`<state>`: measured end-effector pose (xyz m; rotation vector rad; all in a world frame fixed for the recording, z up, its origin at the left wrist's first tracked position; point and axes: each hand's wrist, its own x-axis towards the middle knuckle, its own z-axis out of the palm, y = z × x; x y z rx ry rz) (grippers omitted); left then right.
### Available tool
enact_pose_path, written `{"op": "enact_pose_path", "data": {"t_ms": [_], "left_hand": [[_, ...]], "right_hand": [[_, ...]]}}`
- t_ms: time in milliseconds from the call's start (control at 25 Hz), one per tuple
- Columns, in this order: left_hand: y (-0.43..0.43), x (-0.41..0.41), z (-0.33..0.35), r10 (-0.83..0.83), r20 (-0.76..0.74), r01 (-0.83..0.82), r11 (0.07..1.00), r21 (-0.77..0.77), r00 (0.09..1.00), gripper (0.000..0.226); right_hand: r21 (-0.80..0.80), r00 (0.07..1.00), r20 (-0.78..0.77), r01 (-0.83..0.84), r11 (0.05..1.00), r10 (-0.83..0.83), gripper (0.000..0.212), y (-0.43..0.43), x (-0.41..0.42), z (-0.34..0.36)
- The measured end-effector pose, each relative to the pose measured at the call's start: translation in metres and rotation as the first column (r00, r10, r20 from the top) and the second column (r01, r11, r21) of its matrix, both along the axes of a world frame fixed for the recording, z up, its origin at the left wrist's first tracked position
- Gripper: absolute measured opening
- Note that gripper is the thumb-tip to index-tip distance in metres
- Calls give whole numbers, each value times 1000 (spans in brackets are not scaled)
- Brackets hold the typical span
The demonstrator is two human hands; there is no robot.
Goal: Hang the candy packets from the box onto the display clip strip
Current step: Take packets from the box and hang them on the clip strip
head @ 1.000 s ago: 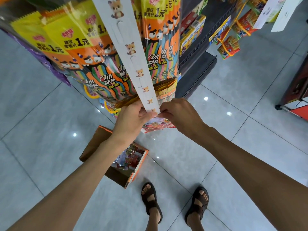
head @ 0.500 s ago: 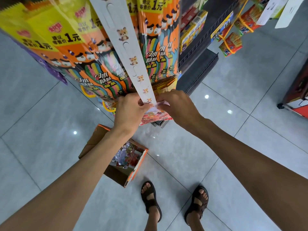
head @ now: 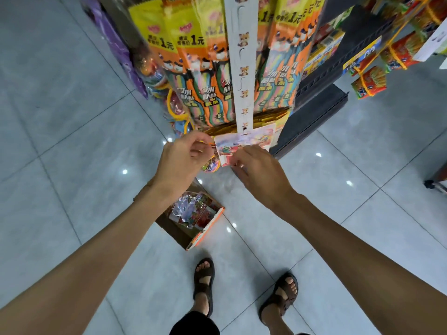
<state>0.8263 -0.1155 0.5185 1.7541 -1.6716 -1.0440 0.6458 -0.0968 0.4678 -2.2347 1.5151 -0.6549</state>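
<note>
Clearly light and floppy, the candy packet [head: 244, 143] at frame centre is pinched by right hand [head: 260, 171] along its lower edge; left hand [head: 182, 157] half-curled beside it, grip unclear.

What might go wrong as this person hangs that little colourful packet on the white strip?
The colourful candy packet sits at the bottom end of the white cardboard clip strip; if it is barely hooked, it may drop once the right hand lets go. The open cardboard box lies near the sandalled feet, so a step forward might kick it.

grey tiled floor [head: 72, 117], dark shelf [head: 321, 110], sandals [head: 204, 279]
</note>
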Motion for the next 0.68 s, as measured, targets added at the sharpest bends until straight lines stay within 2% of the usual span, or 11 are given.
{"op": "enact_pose_path", "data": {"t_ms": [160,280,400,520,600,680], "left_hand": [[17,62,-29,-65,9,60,961,270,998,13],[23,109,-61,-70,20,57,927,371,997,11],[16,164,-101,-77,-51,92,890,446,996,18],[14,230,-155,-47,-64,73,863,500,997,15],[17,263,-193,21,-91,33,829,558,996,14],[21,284,-232,64,-67,-11,803,595,996,16]], "right_hand": [[291,990,-4,-137,947,144,15,16,49,-28],[471,978,-40,-164,867,207,19,26,95,-69],[637,998,2,-54,769,69,15,27,148,-122],[804,993,16,55,592,-114,21,28,206,-192],[834,984,-16,110,540,-177,25,32,238,-244],[837,984,-78,153,526,-162,31,37,259,-292]]}}
